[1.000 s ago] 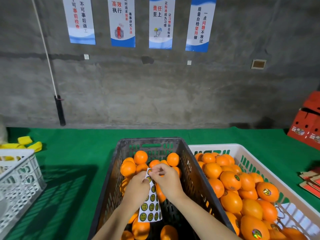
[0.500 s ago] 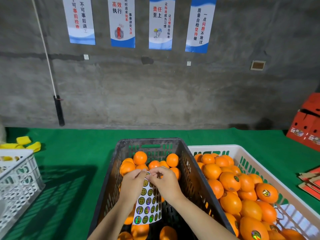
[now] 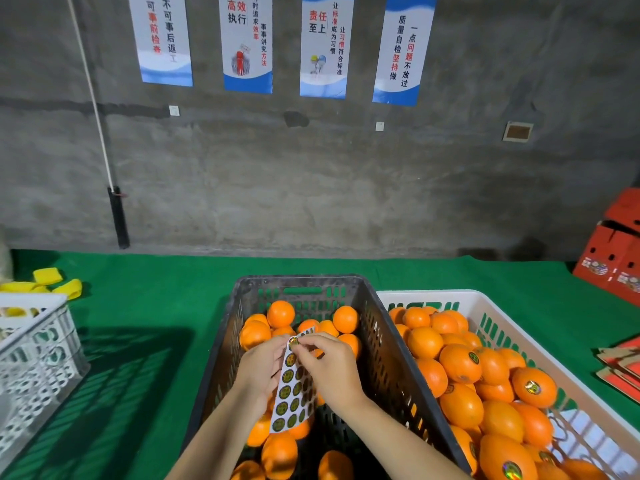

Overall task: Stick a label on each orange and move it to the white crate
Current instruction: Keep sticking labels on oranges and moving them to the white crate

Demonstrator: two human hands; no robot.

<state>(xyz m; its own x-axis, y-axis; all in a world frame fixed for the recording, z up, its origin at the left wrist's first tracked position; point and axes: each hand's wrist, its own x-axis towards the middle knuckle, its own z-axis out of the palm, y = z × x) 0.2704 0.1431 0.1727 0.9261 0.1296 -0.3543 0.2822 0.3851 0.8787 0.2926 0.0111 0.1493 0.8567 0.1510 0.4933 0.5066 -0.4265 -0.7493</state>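
Note:
Both hands are over the dark crate (image 3: 221,344), which holds several unlabelled oranges (image 3: 280,312). My left hand (image 3: 259,370) holds a white sheet of round labels (image 3: 290,393) that hangs down between the hands. My right hand (image 3: 332,367) pinches a label (image 3: 293,342) at the sheet's top edge. To the right stands the white crate (image 3: 498,308), full of oranges (image 3: 460,363), several of them with a label on top.
A white lattice crate (image 3: 38,362) stands at the left on the green table cover (image 3: 156,306), with yellow pieces (image 3: 55,282) behind it. Red cardboard boxes (image 3: 616,251) stand at the far right, flat cardboard (image 3: 620,362) lies below them. A concrete wall with posters is behind.
The sheet and both hands have shifted slightly up and left. My right fingers have moved onto a label at the sheet's top edge and pinch it.

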